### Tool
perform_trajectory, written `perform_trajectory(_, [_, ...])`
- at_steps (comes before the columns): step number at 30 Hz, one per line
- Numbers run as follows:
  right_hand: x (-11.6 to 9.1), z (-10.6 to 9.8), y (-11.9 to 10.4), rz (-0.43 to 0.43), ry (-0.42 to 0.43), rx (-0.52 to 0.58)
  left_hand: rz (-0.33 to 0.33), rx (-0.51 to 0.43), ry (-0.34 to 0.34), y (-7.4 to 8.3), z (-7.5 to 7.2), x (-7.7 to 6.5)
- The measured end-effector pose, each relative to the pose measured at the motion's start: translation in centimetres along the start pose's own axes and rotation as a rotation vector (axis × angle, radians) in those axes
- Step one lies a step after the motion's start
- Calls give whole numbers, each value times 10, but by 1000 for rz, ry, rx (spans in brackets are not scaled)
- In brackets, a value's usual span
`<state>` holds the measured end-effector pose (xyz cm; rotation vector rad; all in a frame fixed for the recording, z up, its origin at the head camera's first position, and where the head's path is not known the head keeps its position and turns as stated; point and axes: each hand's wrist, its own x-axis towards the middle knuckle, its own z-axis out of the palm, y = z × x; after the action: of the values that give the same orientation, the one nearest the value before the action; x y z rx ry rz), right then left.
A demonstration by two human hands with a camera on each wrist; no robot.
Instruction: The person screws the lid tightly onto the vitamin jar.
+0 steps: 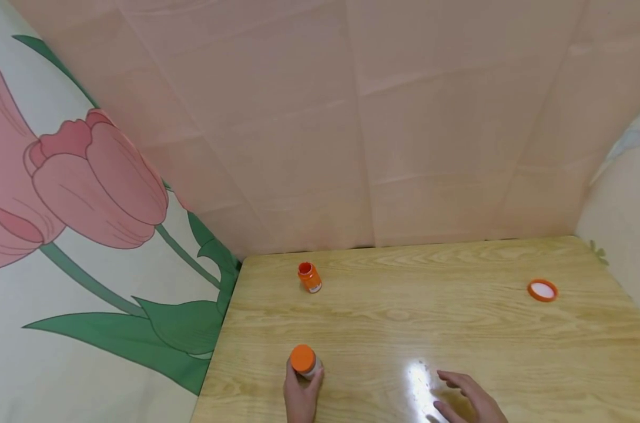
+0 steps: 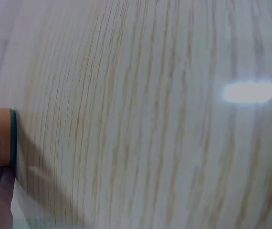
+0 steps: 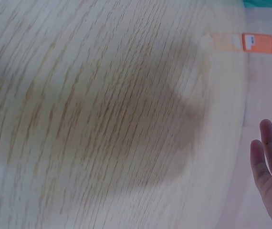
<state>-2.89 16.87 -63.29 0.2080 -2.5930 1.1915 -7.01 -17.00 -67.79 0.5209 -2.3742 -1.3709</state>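
- Lower centre: the fingers of our left hand (image 1: 301,397) grip the bottle (image 1: 312,371).
- Lower right: our right hand (image 1: 478,402) has fingers loosely spread, holding nothing.
- Bottle seems light, stiff; we'd hold below its cap (image 1: 302,358).

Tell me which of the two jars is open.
The orange jar farther back: its mouth is uncovered, while the other jar, held in the left hand, wears an orange lid.

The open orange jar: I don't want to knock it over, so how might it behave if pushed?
The jar stands taller than wide, so a high push may tip it. A low push would probably slide it, since the glossy table looks smooth. Its even, undented wall suggests it is stiff.
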Motion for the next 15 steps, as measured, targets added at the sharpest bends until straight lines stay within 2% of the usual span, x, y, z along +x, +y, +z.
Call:
perform_trajectory(8, [0, -2, 2, 11, 5, -5, -65, -13, -49, 2, -2, -1])
perform_trajectory(15, [0, -3, -1, 43, -4, -17, -51, -46, -27, 4, -2, -3])
